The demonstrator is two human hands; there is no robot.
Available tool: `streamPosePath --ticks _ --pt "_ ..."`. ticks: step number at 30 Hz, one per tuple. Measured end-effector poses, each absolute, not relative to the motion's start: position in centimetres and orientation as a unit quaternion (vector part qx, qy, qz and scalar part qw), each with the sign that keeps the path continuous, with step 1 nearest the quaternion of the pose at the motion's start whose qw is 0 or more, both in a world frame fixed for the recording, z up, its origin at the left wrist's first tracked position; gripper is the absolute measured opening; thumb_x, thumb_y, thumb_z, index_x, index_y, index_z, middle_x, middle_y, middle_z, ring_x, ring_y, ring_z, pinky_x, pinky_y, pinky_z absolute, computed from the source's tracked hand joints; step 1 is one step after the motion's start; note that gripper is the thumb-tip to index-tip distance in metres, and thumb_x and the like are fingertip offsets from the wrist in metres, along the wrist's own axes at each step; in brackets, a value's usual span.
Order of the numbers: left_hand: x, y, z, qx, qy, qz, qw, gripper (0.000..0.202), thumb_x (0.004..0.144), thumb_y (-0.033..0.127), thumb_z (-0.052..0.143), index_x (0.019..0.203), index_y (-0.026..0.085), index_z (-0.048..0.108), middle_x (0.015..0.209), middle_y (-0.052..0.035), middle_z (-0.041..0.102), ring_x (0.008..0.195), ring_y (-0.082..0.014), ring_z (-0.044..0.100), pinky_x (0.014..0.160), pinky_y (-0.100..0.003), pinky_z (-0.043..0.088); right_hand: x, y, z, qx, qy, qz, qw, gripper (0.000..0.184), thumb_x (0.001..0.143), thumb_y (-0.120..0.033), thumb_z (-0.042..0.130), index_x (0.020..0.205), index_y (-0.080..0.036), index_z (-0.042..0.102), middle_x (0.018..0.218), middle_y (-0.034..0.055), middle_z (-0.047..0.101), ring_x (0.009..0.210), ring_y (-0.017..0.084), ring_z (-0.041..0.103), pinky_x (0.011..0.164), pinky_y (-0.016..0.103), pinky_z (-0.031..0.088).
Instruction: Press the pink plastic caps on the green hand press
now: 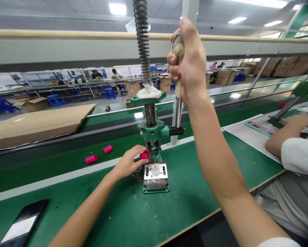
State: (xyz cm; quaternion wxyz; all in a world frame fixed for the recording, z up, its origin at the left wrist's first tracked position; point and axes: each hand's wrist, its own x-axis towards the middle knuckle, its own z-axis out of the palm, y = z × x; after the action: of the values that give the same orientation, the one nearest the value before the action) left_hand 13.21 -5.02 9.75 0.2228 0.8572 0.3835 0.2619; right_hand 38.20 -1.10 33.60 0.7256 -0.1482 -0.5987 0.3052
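Note:
My right hand [187,61] is raised and closed around the cloth-wrapped lever handle [178,58] of a green bench hand press [152,135]. My left hand [129,162] sits low beside the press column, with its fingertips on a magenta plastic cap [145,155]. The cap is above and left of a metal die plate [156,176] on the press base. That plate has a small white round part [156,170] at its centre. A small heap of metal pieces [137,174] lies against the base, just below my left hand.
Two pink tubes [91,159] lie on the green workbench [179,192] left of the press, and a black phone [22,223] lies at its near left. A co-worker's hand [295,121] rests on a white board at right. A coiled hose [142,37] hangs above the press.

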Motion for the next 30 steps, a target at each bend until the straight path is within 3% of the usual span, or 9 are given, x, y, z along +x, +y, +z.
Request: streamPosePath --ticks 5,13,20,25,27,30 --pt "16.2 -8.5 9.4 0.824 0.346 0.278 0.353 0.033 0.098 0.043 0.066 0.120 0.020 0.071 0.119 -0.0082 0.073 0.111 -0.0264 0.066 0.098 -0.036 0.051 38.3 -1.0 33.5 -0.137 -0.595 0.291 0.737 0.087 0.062 -0.098 0.066 0.095 -0.019 0.047 0.071 -0.0033 0.046 0.051 0.004 0.025 0.040 0.019 0.022" --pt "17.4 -8.8 8.3 0.713 0.322 0.326 0.531 0.044 0.094 0.040 0.073 0.132 0.020 0.066 0.139 -0.0112 0.067 0.123 -0.0283 0.066 0.106 -0.038 0.051 38.6 -1.0 33.4 -0.128 -0.604 0.313 0.721 0.084 0.064 -0.093 0.071 0.096 -0.018 0.049 0.071 -0.0034 0.047 0.051 0.004 0.027 0.040 0.020 0.024" --pt "17.4 -8.8 7.7 0.683 0.313 0.338 0.567 0.041 0.093 0.039 0.075 0.127 0.018 0.066 0.136 -0.0126 0.068 0.124 -0.0293 0.065 0.108 -0.042 0.050 38.5 -1.0 33.3 -0.135 -0.600 0.300 0.730 0.082 0.069 -0.093 0.069 0.096 -0.018 0.049 0.071 -0.0026 0.047 0.050 0.003 0.029 0.040 0.019 0.025" --pt "17.4 -8.7 7.4 0.676 0.314 0.350 0.567 0.045 0.090 0.040 0.078 0.127 0.017 0.066 0.136 -0.0130 0.068 0.125 -0.0292 0.064 0.108 -0.040 0.050 38.4 -0.4 33.6 -0.149 -0.594 0.283 0.738 0.074 0.077 -0.086 0.068 0.097 -0.017 0.050 0.071 -0.0017 0.049 0.048 0.003 0.028 0.037 0.019 0.025" --pt "17.4 -8.7 7.4 0.675 0.317 0.347 0.568 0.046 0.091 0.040 0.077 0.129 0.017 0.065 0.135 -0.0131 0.068 0.124 -0.0293 0.065 0.107 -0.041 0.050 38.5 -1.6 33.5 -0.120 -0.610 0.269 0.735 0.061 0.086 -0.074 0.070 0.098 -0.017 0.051 0.072 -0.0014 0.047 0.049 0.004 0.028 0.038 0.020 0.022" --pt "17.4 -8.8 7.3 0.682 0.317 0.343 0.563 0.046 0.092 0.041 0.076 0.130 0.017 0.066 0.134 -0.0125 0.069 0.123 -0.0293 0.065 0.108 -0.042 0.050 39.1 -5.9 32.2 -0.075 -0.668 0.221 0.706 0.037 0.106 -0.053 0.049 0.094 -0.018 0.052 0.076 0.0000 0.041 0.053 0.006 0.027 0.045 0.019 0.024"
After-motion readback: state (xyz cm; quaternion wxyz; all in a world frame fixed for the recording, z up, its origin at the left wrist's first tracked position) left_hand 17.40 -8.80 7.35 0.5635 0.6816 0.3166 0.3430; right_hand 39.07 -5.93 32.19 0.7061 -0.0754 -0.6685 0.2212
